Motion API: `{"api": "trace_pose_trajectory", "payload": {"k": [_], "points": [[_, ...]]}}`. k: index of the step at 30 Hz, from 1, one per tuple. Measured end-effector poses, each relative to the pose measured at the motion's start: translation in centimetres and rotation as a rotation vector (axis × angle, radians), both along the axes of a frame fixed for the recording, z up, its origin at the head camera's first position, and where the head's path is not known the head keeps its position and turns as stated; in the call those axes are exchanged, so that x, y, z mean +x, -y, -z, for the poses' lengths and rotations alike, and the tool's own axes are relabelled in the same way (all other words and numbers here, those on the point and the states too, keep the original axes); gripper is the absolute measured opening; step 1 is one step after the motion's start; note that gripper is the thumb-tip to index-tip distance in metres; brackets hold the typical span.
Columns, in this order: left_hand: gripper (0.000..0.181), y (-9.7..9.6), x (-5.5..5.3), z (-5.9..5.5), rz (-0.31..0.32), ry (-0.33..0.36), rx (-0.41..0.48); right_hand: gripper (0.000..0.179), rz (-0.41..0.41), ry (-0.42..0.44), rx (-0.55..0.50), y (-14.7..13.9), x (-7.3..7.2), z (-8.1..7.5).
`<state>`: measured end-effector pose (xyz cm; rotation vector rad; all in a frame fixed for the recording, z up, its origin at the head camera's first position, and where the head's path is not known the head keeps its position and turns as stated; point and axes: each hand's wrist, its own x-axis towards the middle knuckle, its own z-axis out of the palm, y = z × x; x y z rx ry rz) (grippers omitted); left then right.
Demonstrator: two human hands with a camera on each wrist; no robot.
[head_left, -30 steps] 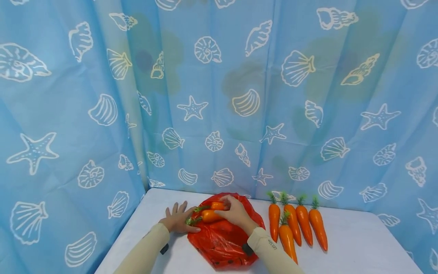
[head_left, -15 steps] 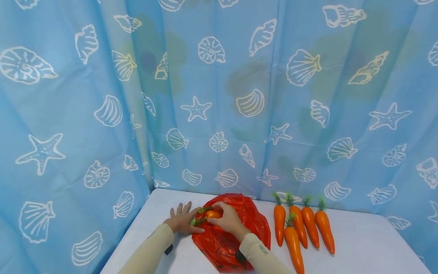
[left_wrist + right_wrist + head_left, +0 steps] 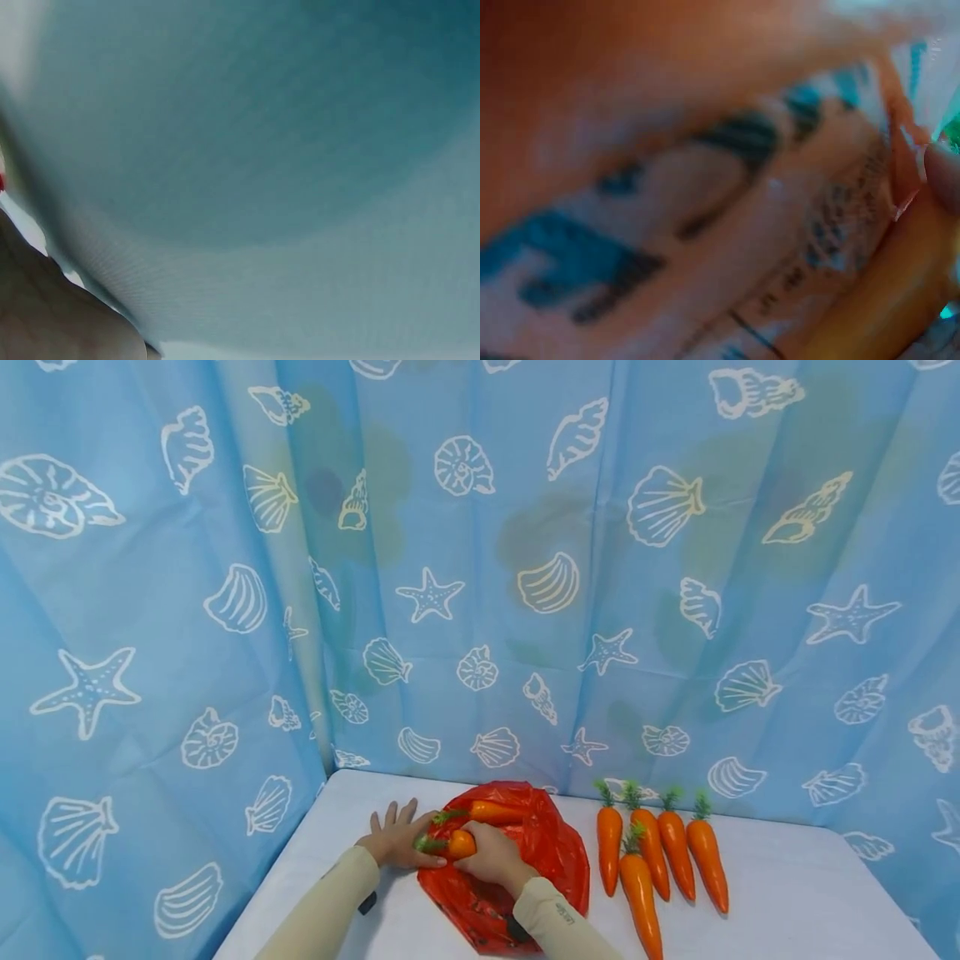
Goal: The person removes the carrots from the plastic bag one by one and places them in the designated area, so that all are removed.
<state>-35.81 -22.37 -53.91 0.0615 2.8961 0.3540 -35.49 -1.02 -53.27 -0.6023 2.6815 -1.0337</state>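
A red plastic bag (image 3: 555, 843) lies on the white table, its mouth toward the left. Inside its mouth, one toy carrot (image 3: 491, 812) rests at the far side. My right hand (image 3: 495, 856) grips a second carrot (image 3: 461, 844) near its leafy end; the rest of it is hidden by the hand and bag. My left hand (image 3: 401, 842) lies at the bag's left edge with fingers spread, thumb beside the carrots' green tops (image 3: 431, 843). Blurred printed bag film (image 3: 630, 255) fills much of the right wrist view. Only pale cloth and part of a hand show in the left wrist view.
Several carrots lie on the table right of the bag, tops pointing away; one carrot (image 3: 639, 893) lies nearer than the others. A blue shell-patterned curtain (image 3: 480, 610) hangs behind the table and along its left side.
My right hand has shifted from the far carrot toward the nearer one and now grips it, leaving the far carrot uncovered in the bag. The left hand has stayed at the bag's edge.
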Motion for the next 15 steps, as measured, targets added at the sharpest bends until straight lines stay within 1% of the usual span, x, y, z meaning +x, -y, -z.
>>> {"api": "trace_pose_trajectory", "payload": {"k": [5,8,13,15], "points": [[0.095,-0.1,0.2,0.0,-0.009,0.018,0.027,0.063,0.011,0.064,-0.024,0.0,0.6,0.0],[0.097,-0.1,0.4,0.0,-0.008,0.027,0.024,0.068,0.014,0.083,-0.050,-0.1,1.2,-0.3],[0.098,-0.1,0.2,0.1,0.000,0.007,-0.008,0.061,-0.011,0.063,-0.094,-0.1,1.8,-1.5],[0.097,-0.2,0.0,0.0,0.000,0.002,-0.012,0.059,-0.012,0.080,-0.135,-0.1,1.9,-2.0]]}}
